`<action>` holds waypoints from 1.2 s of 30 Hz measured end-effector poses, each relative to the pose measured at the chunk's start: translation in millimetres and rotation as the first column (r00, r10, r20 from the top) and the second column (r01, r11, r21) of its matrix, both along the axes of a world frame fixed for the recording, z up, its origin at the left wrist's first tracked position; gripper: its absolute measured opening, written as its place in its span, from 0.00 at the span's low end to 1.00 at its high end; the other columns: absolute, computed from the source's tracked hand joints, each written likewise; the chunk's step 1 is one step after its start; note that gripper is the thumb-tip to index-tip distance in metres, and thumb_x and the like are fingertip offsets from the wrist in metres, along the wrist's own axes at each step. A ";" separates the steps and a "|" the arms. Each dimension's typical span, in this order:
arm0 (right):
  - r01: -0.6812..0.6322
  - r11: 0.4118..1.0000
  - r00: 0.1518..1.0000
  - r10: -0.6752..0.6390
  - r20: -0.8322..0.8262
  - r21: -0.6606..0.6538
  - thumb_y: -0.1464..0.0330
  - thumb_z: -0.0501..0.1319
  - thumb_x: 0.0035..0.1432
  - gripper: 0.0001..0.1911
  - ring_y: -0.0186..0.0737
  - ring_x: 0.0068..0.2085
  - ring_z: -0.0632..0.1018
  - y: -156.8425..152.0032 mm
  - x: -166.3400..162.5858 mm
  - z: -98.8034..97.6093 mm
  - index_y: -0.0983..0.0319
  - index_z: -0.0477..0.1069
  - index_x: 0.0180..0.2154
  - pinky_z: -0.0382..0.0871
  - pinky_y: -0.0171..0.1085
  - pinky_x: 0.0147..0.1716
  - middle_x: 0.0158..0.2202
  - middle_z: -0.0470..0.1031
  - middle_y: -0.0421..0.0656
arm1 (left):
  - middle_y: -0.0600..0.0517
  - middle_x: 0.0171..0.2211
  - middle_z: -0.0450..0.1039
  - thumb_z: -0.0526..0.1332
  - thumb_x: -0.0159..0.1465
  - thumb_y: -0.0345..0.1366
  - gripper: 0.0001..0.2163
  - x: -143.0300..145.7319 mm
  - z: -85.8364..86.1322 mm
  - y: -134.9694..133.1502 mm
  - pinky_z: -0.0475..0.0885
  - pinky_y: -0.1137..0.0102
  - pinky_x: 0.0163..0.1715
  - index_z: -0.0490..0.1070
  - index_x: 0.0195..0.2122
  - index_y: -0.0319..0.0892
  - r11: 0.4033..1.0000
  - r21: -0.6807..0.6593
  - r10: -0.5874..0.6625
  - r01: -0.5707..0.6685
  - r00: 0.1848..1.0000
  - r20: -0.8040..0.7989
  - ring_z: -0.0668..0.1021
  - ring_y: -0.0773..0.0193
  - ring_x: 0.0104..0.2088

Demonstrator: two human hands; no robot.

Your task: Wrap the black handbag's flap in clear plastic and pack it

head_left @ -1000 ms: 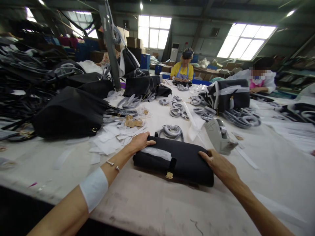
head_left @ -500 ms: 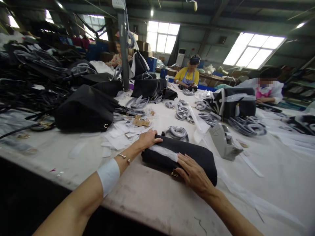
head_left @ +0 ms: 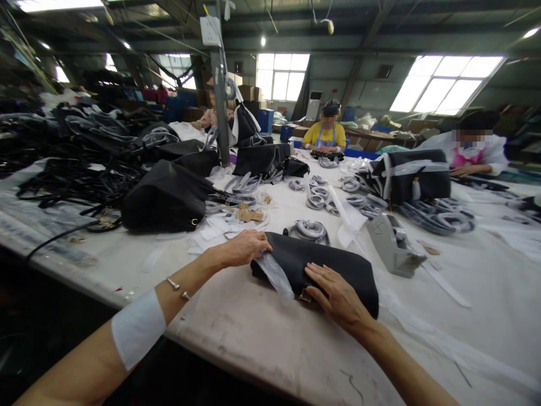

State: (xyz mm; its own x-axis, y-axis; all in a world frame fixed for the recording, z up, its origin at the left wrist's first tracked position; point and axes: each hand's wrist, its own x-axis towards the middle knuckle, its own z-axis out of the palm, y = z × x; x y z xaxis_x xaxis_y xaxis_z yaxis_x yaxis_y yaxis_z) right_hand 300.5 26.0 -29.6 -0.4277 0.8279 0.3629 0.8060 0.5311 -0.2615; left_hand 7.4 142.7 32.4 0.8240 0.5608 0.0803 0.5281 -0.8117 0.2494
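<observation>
A black handbag lies on its side on the white table in front of me, with a gold buckle at its near edge. My left hand pinches the upper end of a translucent plastic strip at the bag's left end; the strip hangs loosely down over the bag's near side. Flat on the bag's right half rests my right hand, fingers stretched out, beside the buckle.
A grey tape dispenser stands right of the bag. Beyond the bag lies a wrapped coiled strap. Paper slips and brown tags lie at the left, near another black bag. Co-workers sit across the table.
My left hand has closed on the plastic strip and lifted its end; the strip has swung off the bag's top toward the near side. My right hand stays on the bag.
</observation>
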 end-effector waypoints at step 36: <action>0.065 0.930 0.867 -0.233 -0.440 -0.363 0.57 0.47 0.68 0.24 0.48 0.60 0.70 2.1 -1.2 21.1 0.59 0.71 0.55 0.62 0.48 0.61 0.58 0.72 0.45 | 0.52 0.37 0.77 0.61 0.64 0.41 0.09 120.9 -39.5 -29.2 0.65 0.73 0.36 0.74 0.34 0.40 0.886 -0.417 0.005 0.202 0.896 0.444 0.76 0.64 0.36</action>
State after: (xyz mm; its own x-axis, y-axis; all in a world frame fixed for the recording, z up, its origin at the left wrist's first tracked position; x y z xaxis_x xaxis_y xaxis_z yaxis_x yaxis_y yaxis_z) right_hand 299.3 28.1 -8.5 -0.1377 0.9728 0.1863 0.6048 0.2315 -0.7620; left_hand 128.2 113.6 -7.1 0.8199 0.5380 0.1957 0.2110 -0.6017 0.7704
